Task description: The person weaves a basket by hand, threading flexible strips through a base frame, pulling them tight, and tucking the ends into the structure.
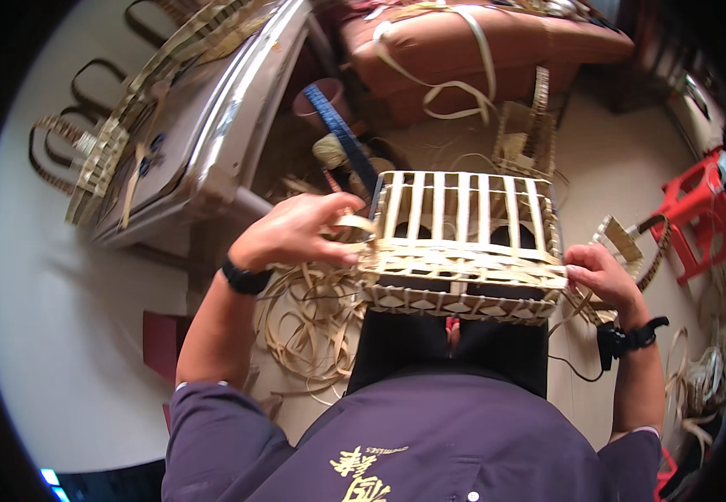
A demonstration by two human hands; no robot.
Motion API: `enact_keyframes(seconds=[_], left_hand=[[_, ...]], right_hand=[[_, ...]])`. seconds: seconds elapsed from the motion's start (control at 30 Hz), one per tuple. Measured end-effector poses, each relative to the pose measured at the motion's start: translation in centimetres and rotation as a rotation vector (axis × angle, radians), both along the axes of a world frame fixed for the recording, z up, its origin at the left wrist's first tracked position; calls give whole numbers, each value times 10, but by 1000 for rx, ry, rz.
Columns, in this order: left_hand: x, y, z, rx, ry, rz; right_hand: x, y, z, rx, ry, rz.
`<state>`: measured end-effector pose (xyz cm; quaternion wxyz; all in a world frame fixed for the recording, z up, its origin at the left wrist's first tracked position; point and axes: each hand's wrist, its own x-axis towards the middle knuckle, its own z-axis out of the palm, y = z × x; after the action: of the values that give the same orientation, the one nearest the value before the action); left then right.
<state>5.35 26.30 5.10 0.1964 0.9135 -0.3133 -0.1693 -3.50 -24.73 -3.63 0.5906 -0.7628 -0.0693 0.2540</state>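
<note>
A rectangular basket (463, 219), part-woven from pale flat strips, rests over my lap. Its long slats stand apart on the far part, while cross strips are woven tightly through the near part. At its left edge, my left hand (300, 230) holds a pale strip (356, 222) that curls toward the weave. The palm-side fingers of that hand are partly hidden. My right hand (599, 273) pinches the basket's right edge near the woven band, its fingertips on the corner.
Coiled loose strips (308, 322) lie on the floor to the left. A brown table (212, 109) carries handled baskets and scissors (152, 155). Beyond are a bin (329, 94), a blue strap (339, 125) and a draped sofa (497, 50). A red stool (697, 213) and smaller baskets (618, 243) stand right.
</note>
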Motion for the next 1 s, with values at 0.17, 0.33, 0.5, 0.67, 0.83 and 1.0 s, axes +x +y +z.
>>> enact_keyframes(seconds=[0.17,0.33,0.5,0.67,0.83,1.0], left_hand=[[-22,-72,22,294,-369,130],[-24,-85,-7,474,-416,-6],[-7,-57,-3,-160,-224,61],[9,-15,24,-1137,556,179],[-4,40,-7,-651,921,100],[-10,8,1,32,485,236]], right_hand=[[8,-15,-18,50,-24,-9],[10,-13,-28,25,-54,-47],[6,-61,-48,-63,-121,-147],[-30,-174,-79,-64,-62,-262],[-21,-155,-51,-221,30,-164],[-3,-48,-6,34,115,18]])
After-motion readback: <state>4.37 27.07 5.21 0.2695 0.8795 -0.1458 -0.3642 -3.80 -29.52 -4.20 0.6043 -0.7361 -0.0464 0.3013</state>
